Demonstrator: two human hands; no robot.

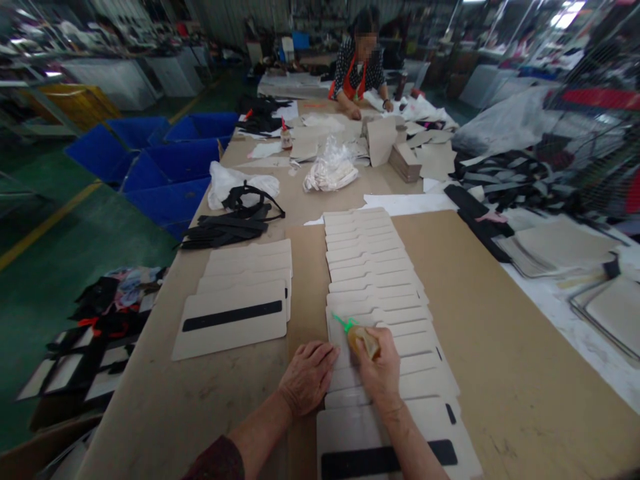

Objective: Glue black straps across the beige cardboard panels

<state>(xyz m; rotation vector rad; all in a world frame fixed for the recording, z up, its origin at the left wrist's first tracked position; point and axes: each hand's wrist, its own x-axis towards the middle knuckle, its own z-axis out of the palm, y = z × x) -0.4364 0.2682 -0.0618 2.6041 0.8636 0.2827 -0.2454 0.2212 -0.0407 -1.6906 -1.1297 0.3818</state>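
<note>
My right hand [380,363] is wrapped round a bottle of yellowish liquid [364,340] with a green nozzle [345,323], whose tip points to the upper left over a long row of overlapping beige panels [370,277]. Beside it, my left hand [310,375] lies flat, fingertips at the left edge of the row. Nearest to me, one panel bears a black strip [367,460]. Left of the row, a smaller overlapping pile of beige panels [240,343] has a black strip on its top piece.
Black straps [225,230] and a plastic bag [333,170] lie farther up the table [155,353]. Across it, a person [359,67] handles pieces. Blue bins [170,180] stand left; stacked sheets [560,245] lie right. Fabric pieces fill the lower left floor area.
</note>
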